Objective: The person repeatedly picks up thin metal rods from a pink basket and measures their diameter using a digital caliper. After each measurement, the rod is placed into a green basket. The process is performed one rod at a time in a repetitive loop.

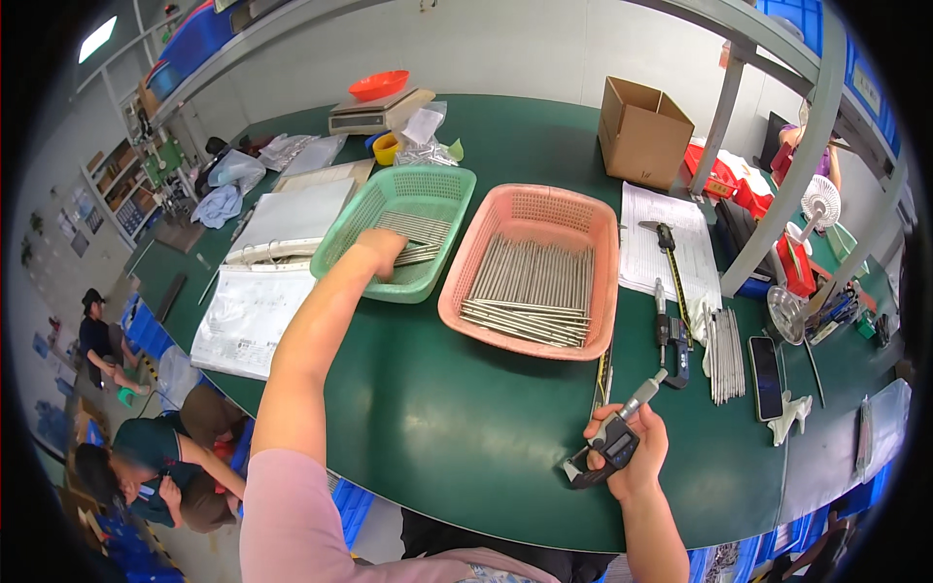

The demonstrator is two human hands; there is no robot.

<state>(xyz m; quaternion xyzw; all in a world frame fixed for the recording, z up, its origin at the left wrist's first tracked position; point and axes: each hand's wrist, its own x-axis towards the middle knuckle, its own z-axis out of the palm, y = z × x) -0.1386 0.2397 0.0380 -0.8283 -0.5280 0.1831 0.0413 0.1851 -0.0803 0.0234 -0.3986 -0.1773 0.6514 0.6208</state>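
Observation:
My right hand (637, 449) holds a digital outside micrometer (615, 442) over the front of the table, its C-shaped frame to the left and its thimble pointing up and right. Nothing shows in the micrometer's gap. My left hand (383, 252) reaches down into a green plastic basket (335, 243), at thin metal rods (416, 227) lying there. Its fingers are mostly hidden, so whether it grips a rod cannot be told. Right of that basket stands a pink plastic basket (614, 243) with many metal rods (535, 282), several lying crosswise at its near end.
Right of the pink basket lie a printed sheet (641, 214), a caliper (671, 257), a second micrometer (677, 355), a bundle of rods (725, 355) and a phone (765, 377). Papers (255, 316) cover the left side. A cardboard box (641, 136) and a scale (374, 115) stand behind.

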